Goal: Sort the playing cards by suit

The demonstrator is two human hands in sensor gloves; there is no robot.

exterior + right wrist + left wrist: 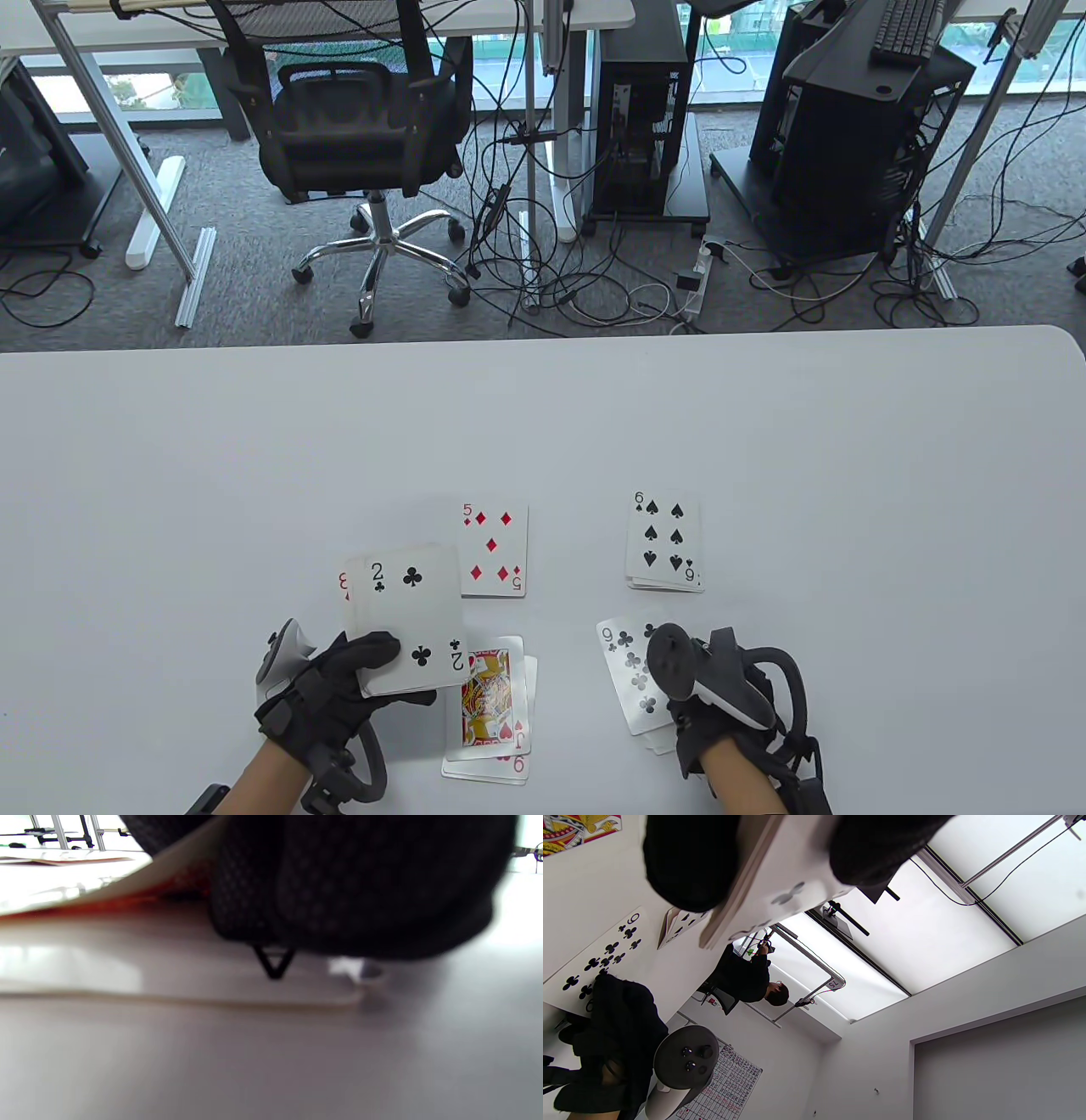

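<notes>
left hand [339,688] pinches the deck [407,620], 2 of clubs up, ready to deal. right hand [721,696] on the 9 of clubs pile [632,679], near right, squaring it; finger state can't tell. spades pile [664,543] far right.

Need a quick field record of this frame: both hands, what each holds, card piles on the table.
left hand: grips a deck, 2 of clubs on top
right hand: on the clubs pile, 9 of clubs showing; finger state hidden
diamonds pile: 5 on top
spades pile: 6 on top
hearts pile: jack on top
table: white
</notes>
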